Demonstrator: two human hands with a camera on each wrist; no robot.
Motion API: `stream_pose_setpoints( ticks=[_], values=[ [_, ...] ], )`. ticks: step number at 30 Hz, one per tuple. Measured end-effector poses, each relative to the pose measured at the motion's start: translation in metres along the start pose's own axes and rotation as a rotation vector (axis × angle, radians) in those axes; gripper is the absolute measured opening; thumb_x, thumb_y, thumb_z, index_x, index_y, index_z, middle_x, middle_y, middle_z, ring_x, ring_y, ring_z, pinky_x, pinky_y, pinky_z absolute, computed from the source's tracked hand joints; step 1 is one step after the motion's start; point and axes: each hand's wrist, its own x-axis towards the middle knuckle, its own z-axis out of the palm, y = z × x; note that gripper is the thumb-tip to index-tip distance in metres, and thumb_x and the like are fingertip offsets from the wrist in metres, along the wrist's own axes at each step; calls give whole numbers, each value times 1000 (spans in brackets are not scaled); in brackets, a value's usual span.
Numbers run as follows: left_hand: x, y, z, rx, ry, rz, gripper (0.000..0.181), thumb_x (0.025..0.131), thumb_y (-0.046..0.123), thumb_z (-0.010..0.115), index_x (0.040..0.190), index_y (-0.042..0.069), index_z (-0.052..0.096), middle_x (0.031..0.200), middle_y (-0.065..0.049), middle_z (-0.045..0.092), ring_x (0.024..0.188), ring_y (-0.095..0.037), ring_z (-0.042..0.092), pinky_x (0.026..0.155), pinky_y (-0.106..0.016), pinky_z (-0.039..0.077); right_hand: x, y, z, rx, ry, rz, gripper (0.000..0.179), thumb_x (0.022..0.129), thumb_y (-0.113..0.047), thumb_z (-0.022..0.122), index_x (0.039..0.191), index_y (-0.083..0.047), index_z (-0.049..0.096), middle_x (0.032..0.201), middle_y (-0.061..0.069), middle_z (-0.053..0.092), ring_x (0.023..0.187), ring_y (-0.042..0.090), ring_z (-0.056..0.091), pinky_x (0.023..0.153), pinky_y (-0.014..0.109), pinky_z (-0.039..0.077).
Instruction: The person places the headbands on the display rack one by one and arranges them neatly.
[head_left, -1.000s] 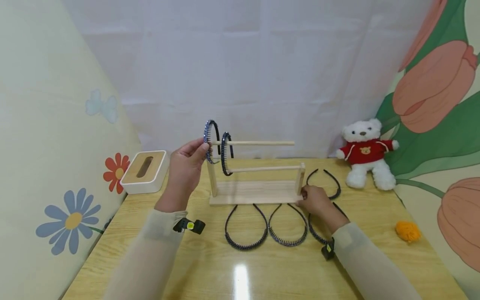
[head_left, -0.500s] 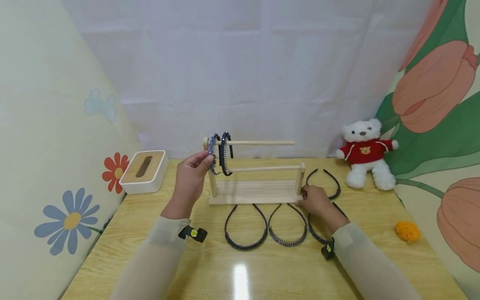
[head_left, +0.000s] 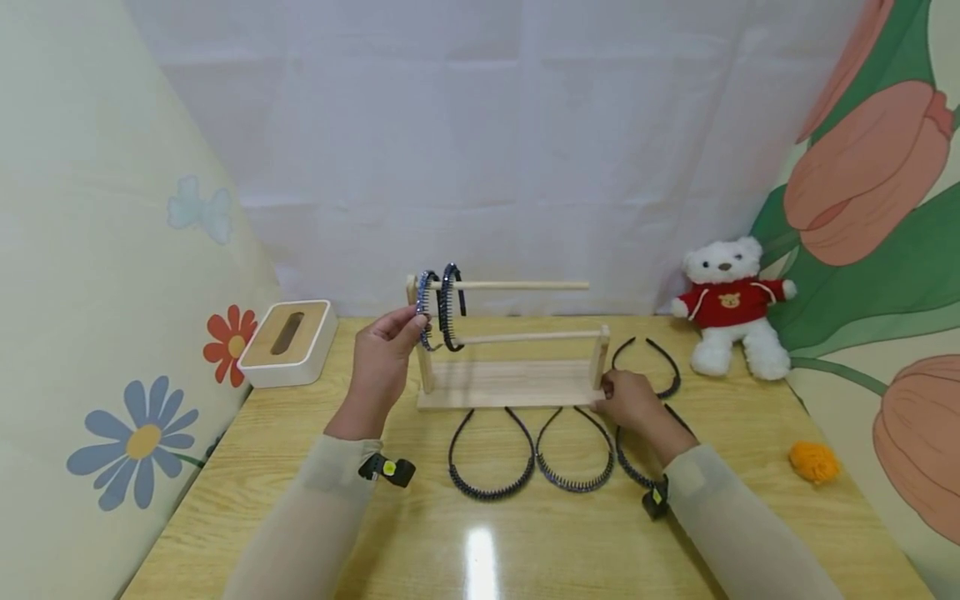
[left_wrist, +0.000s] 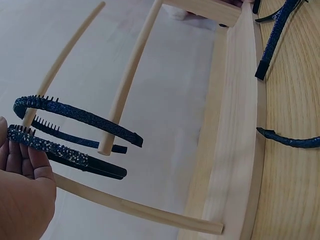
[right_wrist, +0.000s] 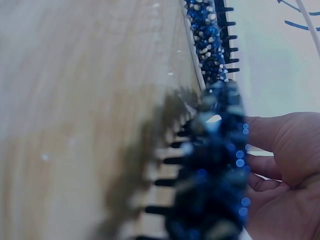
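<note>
On the left wall, a blue flower (head_left: 142,442) and, closer to the back, a red flower (head_left: 236,346) are printed. Beside them, at the bench's left edge, sits a white tissue box (head_left: 311,329) with a wood-toned lid and a dark slot.

Next, the left hand (head_left: 382,350) pinches a studded blue headband (left_wrist: 65,152) between thumb and fingers. That headband stands upright around the upper rod (head_left: 525,286), close to the left post of a wooden rack (head_left: 510,385). Just to its right, a dark toothed headband (head_left: 447,304) hangs over the same rod. The lower rod (head_left: 532,337) runs in from the right post.

In front of the rack, two headbands lie flat on the bench (head_left: 570,550), their ends towards the base: a left lying headband (head_left: 491,496) and, just beside it, a middle lying headband (head_left: 576,486). Further right, a third lying headband (head_left: 633,473) is partly hidden under the right wrist.

The right hand (head_left: 630,400), fingers curled, grips the right end of the rack's base. Behind it lies a rear headband (head_left: 677,385). A white teddy bear (head_left: 729,308) in a red hoodie sits against the right-hand back corner, with a small orange bundle (head_left: 814,462) nearer the front.
</note>
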Motion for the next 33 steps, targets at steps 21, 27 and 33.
stream_pose_setpoints(
  ticks=[21,27,33],
  values=[
    [0,2,-3,16,-28,-38,41,109,10,67,144,-12,62,100,13,77,98,-5,73,99,-22,60,0,-1,0,-8,0,9,25,96,-21,85,101,-1,70,90,9,66,79,23,58,72,38,48],
    [-1,2,-4,12,-28,-33,41,109,10,67,143,-12,63,100,12,77,97,-5,74,100,-22,60,-1,-1,0,-2,4,9,26,96,-20,85,104,1,71,92,10,67,81,24,59,74,39,50],
    [-3,-3,-11,96,6,9,39,109,22,70,134,-8,71,97,13,78,96,-7,73,97,-20,60,-2,-2,0,-13,6,-3,26,96,-21,85,102,0,71,90,9,67,80,24,58,73,39,49]
  ],
)
